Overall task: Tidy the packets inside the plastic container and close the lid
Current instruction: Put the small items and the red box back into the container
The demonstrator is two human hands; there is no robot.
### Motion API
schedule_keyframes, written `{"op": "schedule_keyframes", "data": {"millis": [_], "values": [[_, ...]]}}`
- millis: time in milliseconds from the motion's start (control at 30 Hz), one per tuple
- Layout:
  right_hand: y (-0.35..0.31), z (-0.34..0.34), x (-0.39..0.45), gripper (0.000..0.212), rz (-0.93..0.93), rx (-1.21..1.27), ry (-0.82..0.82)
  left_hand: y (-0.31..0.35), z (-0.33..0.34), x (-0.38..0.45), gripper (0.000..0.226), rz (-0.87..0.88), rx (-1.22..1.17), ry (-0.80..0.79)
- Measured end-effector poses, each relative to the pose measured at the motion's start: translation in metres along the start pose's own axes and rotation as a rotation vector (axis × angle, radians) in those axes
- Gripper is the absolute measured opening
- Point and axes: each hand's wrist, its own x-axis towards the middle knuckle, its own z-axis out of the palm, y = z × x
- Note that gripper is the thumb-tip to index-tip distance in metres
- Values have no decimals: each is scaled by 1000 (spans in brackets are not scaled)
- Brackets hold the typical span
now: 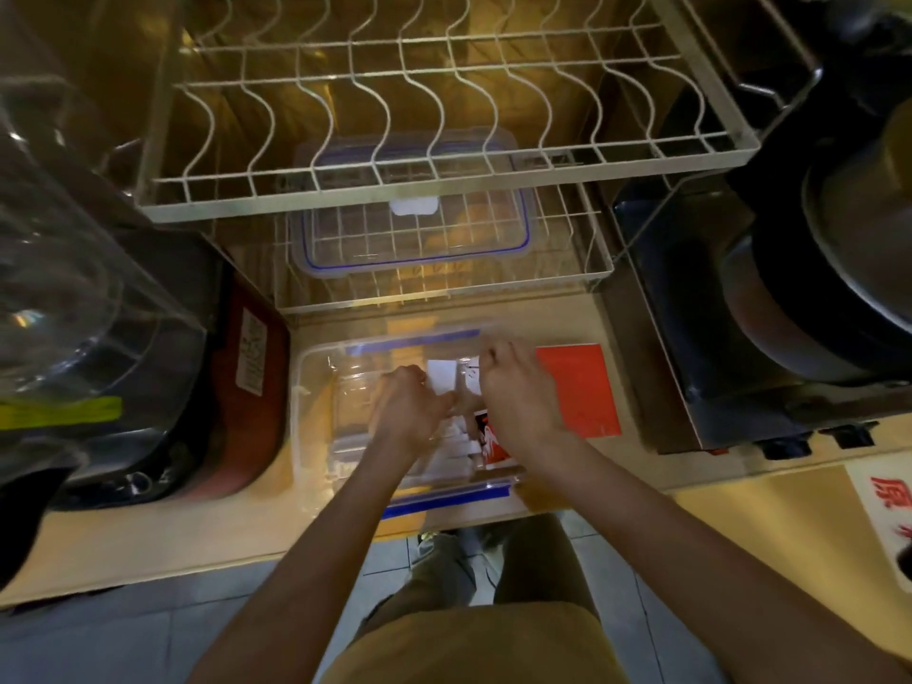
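A: We log the clear plastic container on the tan counter, just in front of the white wire rack. Its blue-edged rim faces us and it stands open.

B: Agreed. We note its lid, clear with a blue seal, lying on the lower rack shelf, apart from the container.

A: Both hands are down inside the container. The left hand is curled, fingers closed around the white packets stacked at the middle.

B: The right hand bends over the same stack, fingertips pinching a white packet at the far end. A red-and-white packet shows just under its wrist.

A: We record both grips as closed on packets; motion blur hides the exact finger placement.

B: An orange card lies flat on the counter, touching the container's right side. A dark appliance stands further right.
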Motion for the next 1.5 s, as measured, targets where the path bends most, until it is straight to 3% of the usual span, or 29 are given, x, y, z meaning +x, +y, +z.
{"op": "schedule_keyframes", "data": {"millis": [100,267,500,767,1233,1367,1500], "values": [[-6,2,8,46,42,-12,-105,-5,8,0,41,-16,-15,42],[-5,14,20,45,78,65,-144,-6,16,-1,46,-11,-162,31],[-3,26,26,52,83,87,-118,-8,16,-4,25,118,-158,71],[-4,32,14,55,116,150,-34,-11,16,1,14,146,-164,78],[-4,45,9,51,140,208,37,-13,18,5,19,128,-155,67],[-3,39,5,43,140,314,160,1,11,2,22,147,-67,135],[10,19,-14,27,260,811,460,35,-3,7,18,339,-8,68]]}}
